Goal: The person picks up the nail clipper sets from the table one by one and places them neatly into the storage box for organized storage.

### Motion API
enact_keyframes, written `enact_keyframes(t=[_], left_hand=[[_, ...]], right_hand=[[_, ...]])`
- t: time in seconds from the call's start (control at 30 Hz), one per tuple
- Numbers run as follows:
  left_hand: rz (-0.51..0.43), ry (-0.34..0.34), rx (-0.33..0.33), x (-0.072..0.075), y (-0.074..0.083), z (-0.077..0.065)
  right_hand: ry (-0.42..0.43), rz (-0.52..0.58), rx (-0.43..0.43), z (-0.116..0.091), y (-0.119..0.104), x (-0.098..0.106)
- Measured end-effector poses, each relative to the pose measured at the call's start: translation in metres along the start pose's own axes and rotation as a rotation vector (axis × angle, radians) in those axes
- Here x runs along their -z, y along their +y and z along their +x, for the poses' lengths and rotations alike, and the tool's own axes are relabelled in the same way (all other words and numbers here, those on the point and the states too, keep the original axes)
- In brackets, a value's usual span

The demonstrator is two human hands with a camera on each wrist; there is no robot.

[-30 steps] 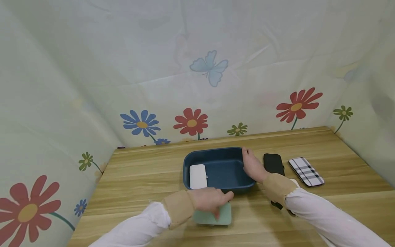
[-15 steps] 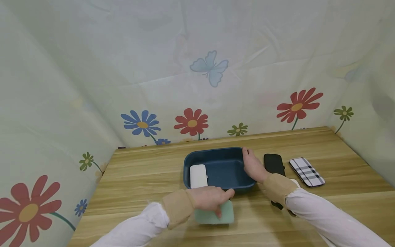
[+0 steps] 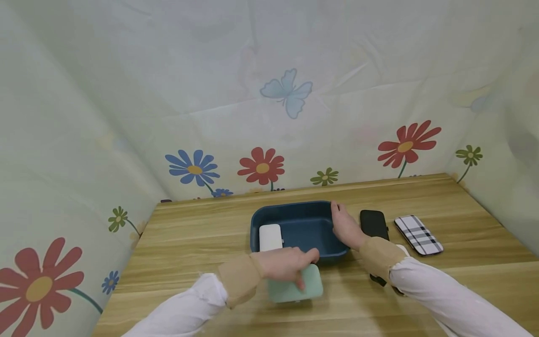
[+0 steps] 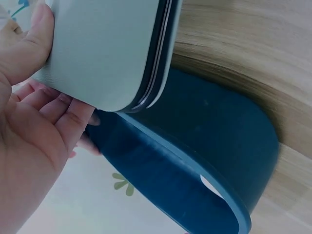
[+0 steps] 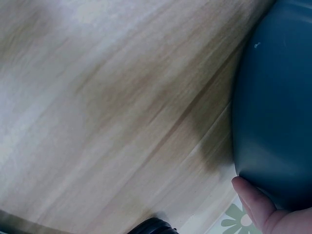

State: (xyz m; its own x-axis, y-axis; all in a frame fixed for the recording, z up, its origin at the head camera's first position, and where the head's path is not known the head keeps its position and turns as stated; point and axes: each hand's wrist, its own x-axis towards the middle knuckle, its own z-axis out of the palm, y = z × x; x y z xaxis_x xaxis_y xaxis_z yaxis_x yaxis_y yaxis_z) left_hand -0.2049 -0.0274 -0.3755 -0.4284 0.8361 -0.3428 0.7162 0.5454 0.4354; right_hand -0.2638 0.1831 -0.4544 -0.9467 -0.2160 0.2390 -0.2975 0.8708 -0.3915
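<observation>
My left hand (image 3: 286,264) grips a pale green hinged case (image 3: 309,285) with rounded corners, just in front of a dark blue basin (image 3: 294,206). In the left wrist view the thumb lies on one face of the case (image 4: 105,48) and the fingers curl under its edge; a dark seam runs along its side. The case overlaps the basin's near wall in that view. My right hand (image 3: 347,227) holds the basin's right end at the rim, a digit (image 5: 253,197) against the outer wall in the right wrist view. A white case (image 3: 271,236) lies inside the basin at the left.
Right of the basin, a black case (image 3: 373,223) and a black-and-white plaid case (image 3: 418,235) lie on the wooden table (image 3: 193,234). More items are partly hidden beneath my right forearm. A flower-printed curtain (image 3: 286,145) stands behind the table.
My left hand has moved slightly up and to the right with the pale green case, toward the basin, and the case has tilted a little. The right hand and basin have stayed put.
</observation>
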Motion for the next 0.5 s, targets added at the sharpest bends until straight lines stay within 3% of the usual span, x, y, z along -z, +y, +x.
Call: enact_keyframes(t=[0.5], left_hand=[[-0.128,0.079,0.033,0.0092,-0.0069,0.0046]], right_hand=[[-0.007,0.018,0.0,0.0003,-0.0003,0.0011]])
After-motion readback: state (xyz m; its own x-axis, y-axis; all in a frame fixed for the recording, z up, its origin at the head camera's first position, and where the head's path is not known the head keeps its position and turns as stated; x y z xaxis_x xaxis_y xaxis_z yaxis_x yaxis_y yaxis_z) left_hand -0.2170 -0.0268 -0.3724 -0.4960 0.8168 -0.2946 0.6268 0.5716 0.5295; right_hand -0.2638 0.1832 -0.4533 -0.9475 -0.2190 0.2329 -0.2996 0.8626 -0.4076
